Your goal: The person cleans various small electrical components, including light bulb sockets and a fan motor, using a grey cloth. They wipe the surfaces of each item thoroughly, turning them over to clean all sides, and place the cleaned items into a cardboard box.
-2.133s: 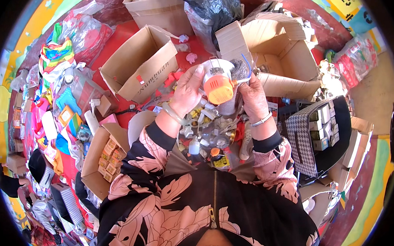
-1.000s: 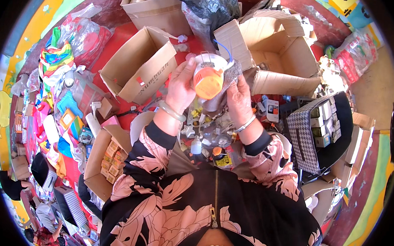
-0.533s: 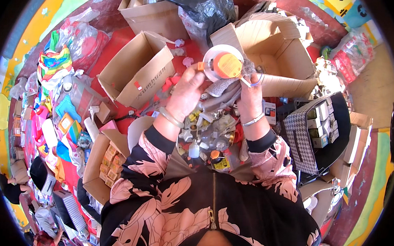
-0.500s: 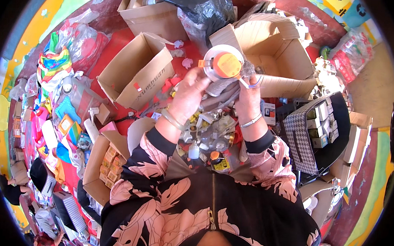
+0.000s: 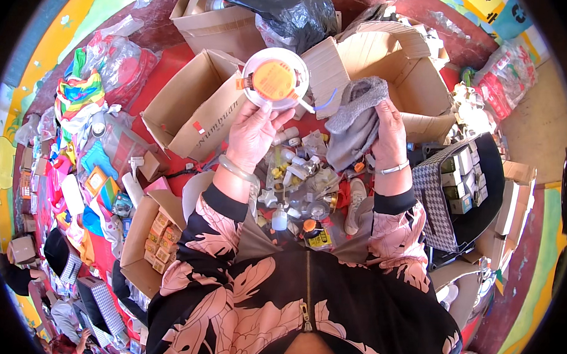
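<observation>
Your left hand [image 5: 252,134] is up at the upper centre of the frame, fingers partly spread, with the thumb and fingertips gripping the lower rim of a round white downlight [image 5: 276,80]. Its orange housing [image 5: 274,80] faces the camera, and a blue wire [image 5: 326,103] sticks out from its right side. Your right hand [image 5: 389,136], right of centre, is closed on the edge of a grey cloth [image 5: 355,126], which hangs bunched to the left of your fingers, apart from the downlight.

Below and between your hands, mid-frame, lies a jumble of small white and yellow parts [image 5: 293,171]. An open cardboard box [image 5: 209,120] sits left of the downlight, and a larger open carton [image 5: 425,127] is behind the cloth at upper right. A checked bin [image 5: 431,196] at right holds small boxes [image 5: 466,172]. A black plastic bag [image 5: 284,12] lies at the top.
</observation>
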The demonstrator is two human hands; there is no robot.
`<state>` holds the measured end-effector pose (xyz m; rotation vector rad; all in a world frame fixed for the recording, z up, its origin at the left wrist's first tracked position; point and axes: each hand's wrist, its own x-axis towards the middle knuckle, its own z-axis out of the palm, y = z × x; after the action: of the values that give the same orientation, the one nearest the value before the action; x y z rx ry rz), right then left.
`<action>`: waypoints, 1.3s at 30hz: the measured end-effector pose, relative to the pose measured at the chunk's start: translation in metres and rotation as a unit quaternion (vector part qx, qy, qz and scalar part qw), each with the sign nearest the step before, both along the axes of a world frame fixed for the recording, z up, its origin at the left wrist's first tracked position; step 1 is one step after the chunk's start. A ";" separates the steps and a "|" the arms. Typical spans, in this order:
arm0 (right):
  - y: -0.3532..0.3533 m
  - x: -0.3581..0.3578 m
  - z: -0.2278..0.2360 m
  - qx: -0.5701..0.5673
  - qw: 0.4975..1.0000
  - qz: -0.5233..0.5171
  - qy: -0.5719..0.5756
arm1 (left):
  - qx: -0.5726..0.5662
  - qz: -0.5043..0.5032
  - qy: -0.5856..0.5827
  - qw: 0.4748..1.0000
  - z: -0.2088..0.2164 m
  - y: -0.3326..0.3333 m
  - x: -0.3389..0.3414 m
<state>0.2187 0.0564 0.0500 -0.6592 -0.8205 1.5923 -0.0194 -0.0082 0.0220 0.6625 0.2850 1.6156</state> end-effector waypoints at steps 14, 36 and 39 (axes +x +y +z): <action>-0.029 -0.047 -0.025 0.083 0.952 0.135 -0.263 | -0.117 0.157 0.089 0.977 0.000 -0.005 0.036; -0.033 -0.045 -0.008 0.166 0.935 0.173 -0.260 | -0.066 0.111 0.324 0.937 0.014 -0.019 0.029; -0.046 -0.061 -0.040 0.117 0.977 0.136 -0.118 | -0.139 0.119 0.085 0.979 0.021 -0.015 0.029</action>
<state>0.1578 0.0104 0.0102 -0.5900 -1.2985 1.6451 0.0095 -0.0231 0.0433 0.5664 0.7252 1.7045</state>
